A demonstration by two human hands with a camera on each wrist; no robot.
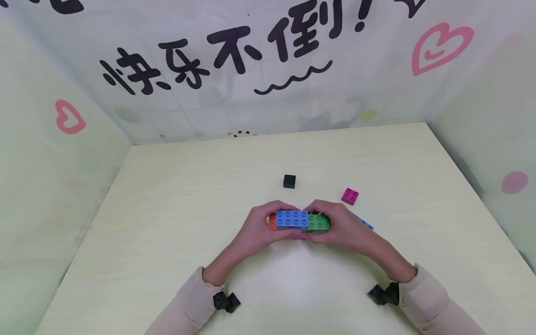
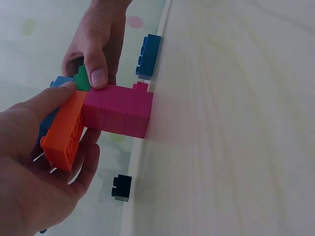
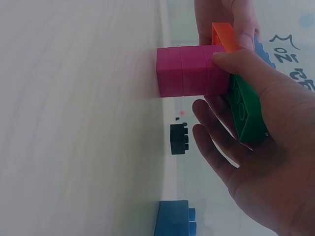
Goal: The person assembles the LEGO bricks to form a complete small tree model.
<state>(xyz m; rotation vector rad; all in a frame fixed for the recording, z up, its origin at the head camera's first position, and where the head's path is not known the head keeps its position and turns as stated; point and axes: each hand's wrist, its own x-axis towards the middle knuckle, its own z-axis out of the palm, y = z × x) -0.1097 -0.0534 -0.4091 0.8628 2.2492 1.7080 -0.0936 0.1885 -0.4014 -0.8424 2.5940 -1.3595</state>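
Note:
Both hands hold one joined toy-brick build above the table. A blue brick (image 1: 292, 218) lies on top, spanning an orange brick (image 2: 64, 132) and a green brick (image 1: 319, 222). Beneath them hangs a stack of three magenta bricks (image 2: 118, 109), its lower end pointing at the tabletop. My left hand (image 1: 256, 228) grips the orange end, thumb on the near side and fingers on the far side. At the green end, my right hand (image 1: 349, 228) grips the build, its thumb against the magenta stack in the right wrist view. Parts of the orange and green bricks are hidden by the hands.
A black brick (image 1: 289, 181) sits on the table (image 1: 188, 186) beyond the hands. A loose magenta brick (image 1: 350, 196) lies behind the right hand. Another blue brick (image 1: 365, 222) is partly hidden by that hand. Printed white walls (image 1: 201, 111) bound the table's back and sides.

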